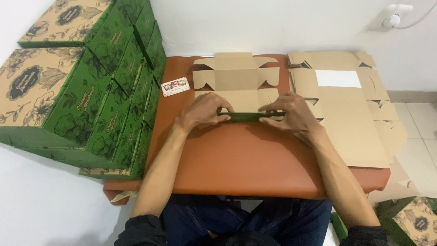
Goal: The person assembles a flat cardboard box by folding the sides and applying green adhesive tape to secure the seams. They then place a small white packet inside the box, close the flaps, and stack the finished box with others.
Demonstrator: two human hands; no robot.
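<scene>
A small home packing corner for box assembly, not a factory floor. A low brown padded table (241, 159) stands against a plain white wall (273, 23) with a socket (393, 18) at far right; finished green floral boxes (86, 86) are stacked at left, flat brown blanks (350, 109) lie at right. Pale floor tiles (421, 136) show at right.

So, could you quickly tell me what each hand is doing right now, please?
Left hand: closed, pinching the folded green edge of the flat cardboard box.
Right hand: closed, pinching the same edge further along.
</scene>
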